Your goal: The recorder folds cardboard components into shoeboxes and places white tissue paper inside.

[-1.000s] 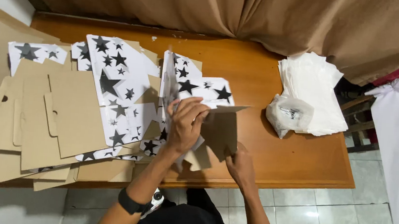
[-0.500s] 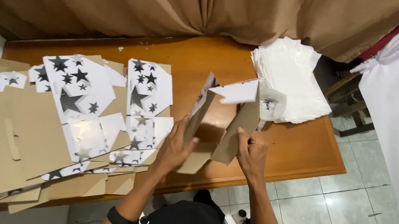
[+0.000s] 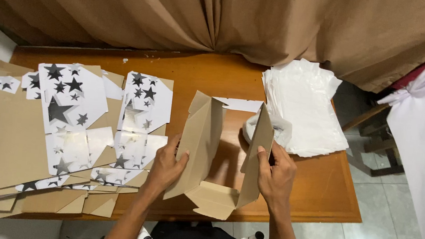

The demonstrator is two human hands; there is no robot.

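Observation:
I hold a partly unfolded cardboard box (image 3: 205, 145) upright on the wooden table (image 3: 330, 193), its brown inside facing me. My left hand (image 3: 165, 164) grips its left wall and my right hand (image 3: 273, 173) grips its right wall. The bottom flaps sit near the table's front edge. Left of it lie flat box blanks (image 3: 76, 106), white with black stars, overlapping in a spread pile.
A stack of white plastic bags (image 3: 302, 107) lies at the table's right end, with a loose bag (image 3: 279, 131) just behind the box. A brown curtain (image 3: 207, 15) hangs behind the table. Tiled floor (image 3: 383, 229) and a white cloth are on the right.
The flat blank I handled over the pile has been carried right and opened into a standing box shape, with one hand now on each side wall.

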